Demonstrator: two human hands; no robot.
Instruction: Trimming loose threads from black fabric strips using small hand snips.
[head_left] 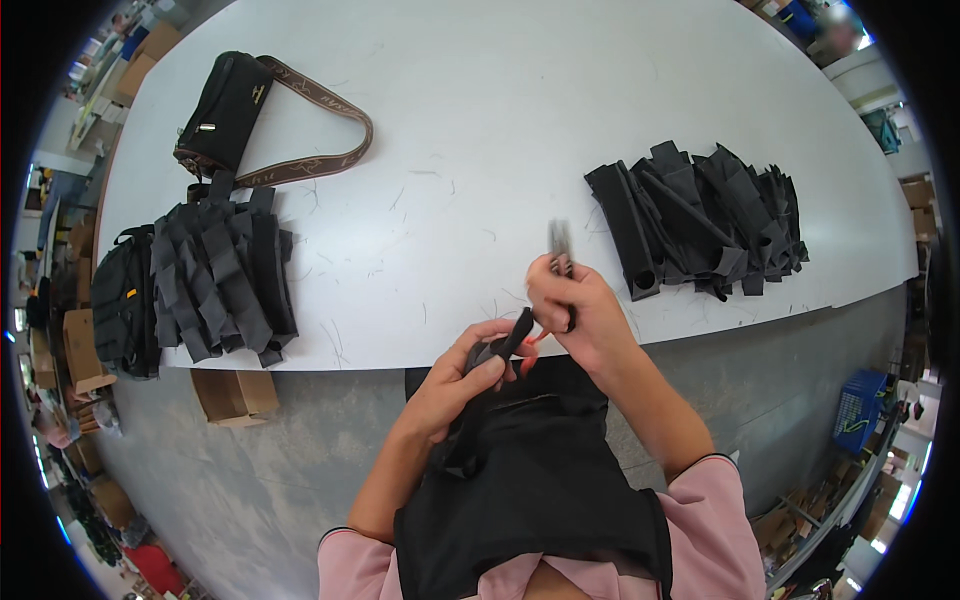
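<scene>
Close to the table's near edge, my left hand (440,395) is closed around a black fabric piece (520,333), one end of which sticks up past the fingers. Just to its right, my right hand (592,318) grips small metal thread snips (560,240); their blades point away from me and are smeared by motion. An orange-red loop or cord (531,354) shows between the two hands, and I cannot tell what it is fixed to. A pile of dark fabric pieces (700,220), some rolled like tubes, lies beyond my right hand.
Another heap of dark fabric strips (220,270) lies at the left, beside a black backpack (125,300). Behind it stands a black bag (228,112) with a brown patterned strap (345,110). Loose threads dot the white table (480,120). A cardboard box (235,397) sits below the edge.
</scene>
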